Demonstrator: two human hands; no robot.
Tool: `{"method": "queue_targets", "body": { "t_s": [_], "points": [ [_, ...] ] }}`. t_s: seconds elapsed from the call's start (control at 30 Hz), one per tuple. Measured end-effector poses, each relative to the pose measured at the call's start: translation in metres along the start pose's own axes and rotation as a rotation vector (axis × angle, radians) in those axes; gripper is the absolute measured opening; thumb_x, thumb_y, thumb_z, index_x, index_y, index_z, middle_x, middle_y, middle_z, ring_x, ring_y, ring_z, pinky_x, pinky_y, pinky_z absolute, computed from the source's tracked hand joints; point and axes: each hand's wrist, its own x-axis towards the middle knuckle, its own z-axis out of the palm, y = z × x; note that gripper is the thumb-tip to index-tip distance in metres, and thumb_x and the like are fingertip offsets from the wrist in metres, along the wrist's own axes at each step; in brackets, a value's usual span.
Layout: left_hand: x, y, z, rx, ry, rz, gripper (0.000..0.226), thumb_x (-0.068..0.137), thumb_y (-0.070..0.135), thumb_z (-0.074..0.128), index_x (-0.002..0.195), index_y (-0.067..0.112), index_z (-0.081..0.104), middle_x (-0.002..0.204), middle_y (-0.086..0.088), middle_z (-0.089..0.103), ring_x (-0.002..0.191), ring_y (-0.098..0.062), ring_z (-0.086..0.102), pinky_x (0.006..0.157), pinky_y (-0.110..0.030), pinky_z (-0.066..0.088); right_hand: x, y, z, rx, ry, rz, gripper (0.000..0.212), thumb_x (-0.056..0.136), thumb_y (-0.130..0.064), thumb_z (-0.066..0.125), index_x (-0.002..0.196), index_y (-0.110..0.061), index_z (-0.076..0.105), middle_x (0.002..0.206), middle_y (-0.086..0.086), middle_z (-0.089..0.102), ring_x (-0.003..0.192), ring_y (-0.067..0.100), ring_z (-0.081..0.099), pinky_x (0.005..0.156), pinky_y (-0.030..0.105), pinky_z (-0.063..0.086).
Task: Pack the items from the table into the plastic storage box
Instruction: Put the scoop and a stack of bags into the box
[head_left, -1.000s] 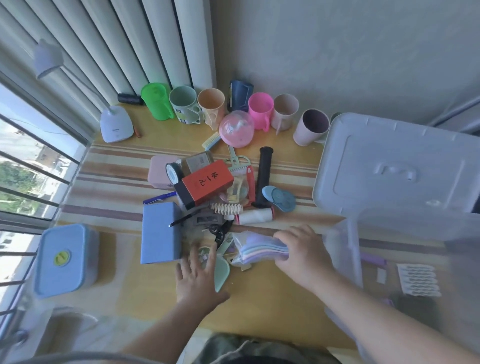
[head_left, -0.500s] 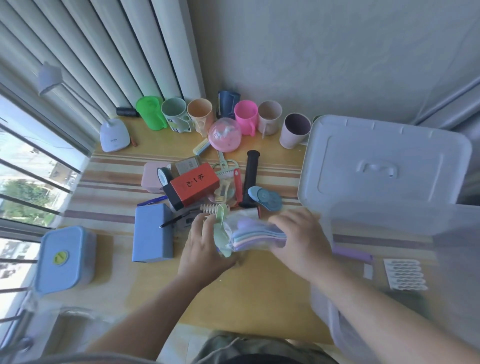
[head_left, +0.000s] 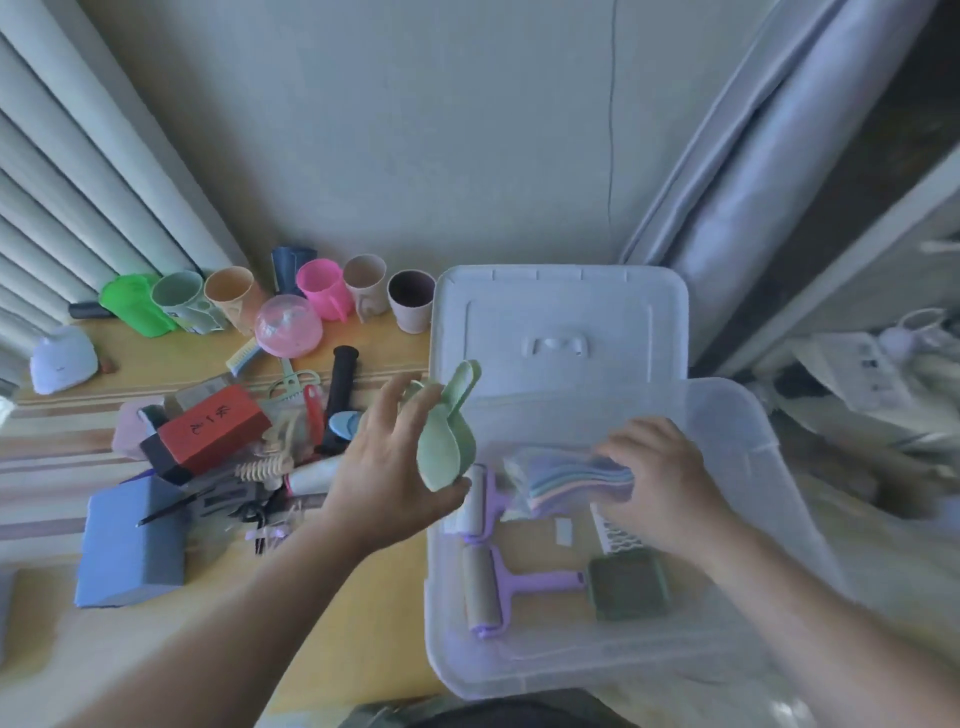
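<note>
The clear plastic storage box (head_left: 727, 670) stands at the table's right end, its white lid (head_left: 561, 322) lying behind it. My left hand (head_left: 384, 467) holds pale green scoops (head_left: 447, 441) at the box's left wall. Inside the box, my right hand (head_left: 660, 478) grips a bag of pastel scoops (head_left: 566, 478). On the box floor lie two purple lint rollers (head_left: 498, 577), a dark green square brush (head_left: 628, 584) and a white card (head_left: 618, 532). Loose items remain heaped on the table, among them a red and black box (head_left: 208, 431) and a blue block (head_left: 130, 540).
A row of coloured cups (head_left: 228, 296) lines the back wall, with a pink dome (head_left: 288, 325) in front. A black handle (head_left: 340, 395), combs and clips lie in the heap. A white lamp base (head_left: 62, 358) sits far left. Window blinds close the left side.
Both hands lifted from the table heap and swung right. The bag of pastel scoops went into the box; the left hand now carries the green scoops to the box's edge. The view turned right.
</note>
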Motion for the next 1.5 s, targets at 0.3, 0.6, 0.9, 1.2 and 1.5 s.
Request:
{"method": "queue_targets", "body": {
  "t_s": [0.3,0.6,0.9,1.2,1.5],
  "points": [
    [-0.015,0.077,0.094,0.088,-0.288,0.068,0.102,0.057,0.05,0.078,0.149,0.033,0.036,0.15,-0.015,0.04,0.128,-0.038,0.049,0.099,-0.046,0.051,-0.047,0.053,0.056,-0.119,-0.624,0.144,0.038,0.077,-0.039,0.063,0.114,-0.036,0.068,0.117,-0.004,0.061,0.116,0.031,0.053,0.089,0.039,0.042],
    [-0.035,0.064,0.123,0.185,-0.509,-0.163,0.109,0.063,0.059,0.078,0.153,0.048,0.018,0.157,-0.007,0.019,0.137,-0.033,0.036,0.108,-0.042,0.042,-0.017,0.052,0.092,-0.016,-0.679,0.048,0.052,0.088,-0.047,0.073,0.137,-0.036,0.063,0.139,-0.011,0.056,0.136,0.024,0.041,0.107,0.039,0.037],
    [-0.016,0.082,0.142,0.313,-0.603,-0.079,0.125,0.068,0.056,0.074,0.155,0.05,-0.016,0.155,-0.005,0.015,0.14,-0.032,0.023,0.112,-0.054,0.034,-0.022,0.051,0.02,0.053,-0.324,-0.182,0.051,0.075,-0.033,0.074,0.125,-0.027,0.068,0.123,-0.012,0.065,0.114,0.024,0.052,0.091,0.041,0.05],
    [-0.015,0.087,0.162,0.247,-0.519,0.055,0.125,0.072,0.06,0.075,0.16,0.043,-0.013,0.166,-0.008,0.012,0.15,-0.033,0.019,0.12,-0.05,0.029,-0.032,0.067,0.048,-0.038,-0.244,-0.063,0.036,0.056,-0.025,0.095,0.085,-0.027,0.074,0.087,-0.015,0.071,0.085,0.026,0.056,0.066,0.04,0.049],
    [-0.028,0.068,0.137,0.306,-0.571,-0.064,0.111,0.083,0.053,0.07,0.161,0.042,-0.009,0.17,-0.009,-0.01,0.154,-0.035,-0.002,0.125,-0.044,0.015,-0.026,0.146,0.073,-0.132,-0.351,0.424,0.029,0.092,-0.017,0.074,0.121,-0.023,0.076,0.123,0.0,0.071,0.109,0.031,0.054,0.09,0.042,0.047]
  ]
}}
